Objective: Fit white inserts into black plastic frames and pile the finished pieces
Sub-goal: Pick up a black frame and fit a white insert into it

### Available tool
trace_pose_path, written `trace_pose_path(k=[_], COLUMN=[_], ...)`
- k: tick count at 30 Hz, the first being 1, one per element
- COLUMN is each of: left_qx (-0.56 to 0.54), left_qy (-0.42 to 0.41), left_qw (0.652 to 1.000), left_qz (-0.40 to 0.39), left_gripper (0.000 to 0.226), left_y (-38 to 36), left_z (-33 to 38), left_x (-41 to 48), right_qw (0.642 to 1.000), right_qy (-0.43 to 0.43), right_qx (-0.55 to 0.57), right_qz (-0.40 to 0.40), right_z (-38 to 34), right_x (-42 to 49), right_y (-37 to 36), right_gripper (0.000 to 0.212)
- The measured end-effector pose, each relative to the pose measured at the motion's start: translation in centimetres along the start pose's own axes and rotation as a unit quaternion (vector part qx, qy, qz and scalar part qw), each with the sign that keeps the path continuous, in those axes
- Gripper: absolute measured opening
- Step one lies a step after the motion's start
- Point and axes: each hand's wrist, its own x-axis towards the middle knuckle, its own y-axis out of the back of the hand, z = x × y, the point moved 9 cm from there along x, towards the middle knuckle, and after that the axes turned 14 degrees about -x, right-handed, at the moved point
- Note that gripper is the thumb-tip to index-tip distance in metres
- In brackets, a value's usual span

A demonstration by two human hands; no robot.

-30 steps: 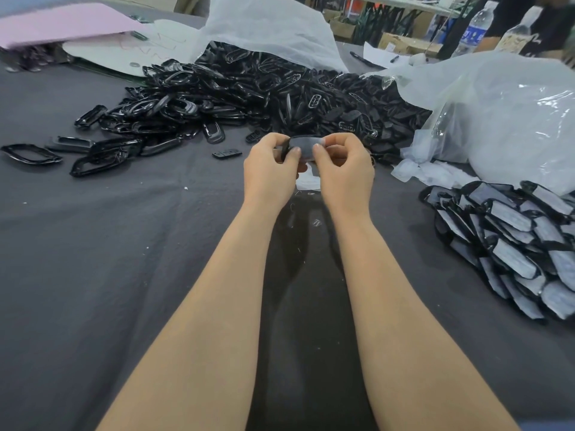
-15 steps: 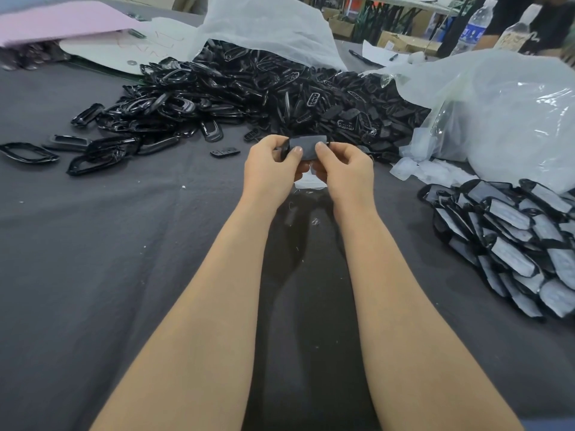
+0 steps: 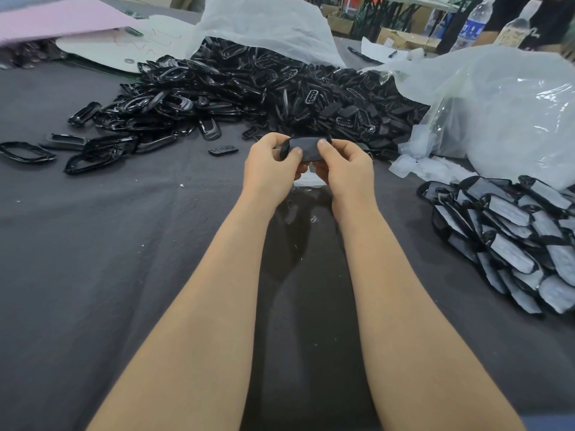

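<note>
Both hands, left hand (image 3: 270, 169) and right hand (image 3: 348, 169), pinching oval black plastic frame (image 3: 306, 148); thumbs shifted inward since earlier, insert seating apparently near complete.

Dark gray table (image 3: 93, 259): big frame heap (image 3: 249, 98) at 12 o'clock, finished pile (image 3: 513, 237) at 3, plastic bags (image 3: 497, 113) around 1, pink sheet (image 3: 56, 20) at 10.
</note>
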Motion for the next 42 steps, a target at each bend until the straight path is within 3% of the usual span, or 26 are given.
trace_pose_path(k=[7, 12, 21, 33, 42], left_qx=[-0.001, -0.01, 0.004, 0.013, -0.01], left_qy=[-0.005, -0.008, -0.012, -0.013, -0.006], left_qw=[1.0, 1.0, 1.0, 1.0, 1.0], left_qz=[0.002, 0.02, 0.009, 0.002, 0.019], left_gripper=[0.009, 0.006, 0.007, 0.011, 0.012], left_y=[0.03, 0.49, 0.29, -0.08, 0.43], left_z=[0.08, 0.06, 0.17, 0.1, -0.18], left_x=[0.09, 0.08, -0.03, -0.06, 0.13], right_qw=[0.992, 0.994, 0.998, 0.999, 0.994], right_qy=[0.051, 0.045, 0.024, 0.003, 0.048], right_qx=[-0.108, -0.101, -0.057, -0.043, -0.1], right_qz=[0.048, 0.019, 0.01, 0.029, 0.013], right_z=[-0.67, -0.53, -0.49, -0.25, -0.99], right_x=[0.08, 0.06, -0.19, -0.34, -0.62], right_y=[0.42, -0.2, -0.04, 0.3, -0.41], right_gripper=[0.009, 0.024, 0.003, 0.006, 0.002])
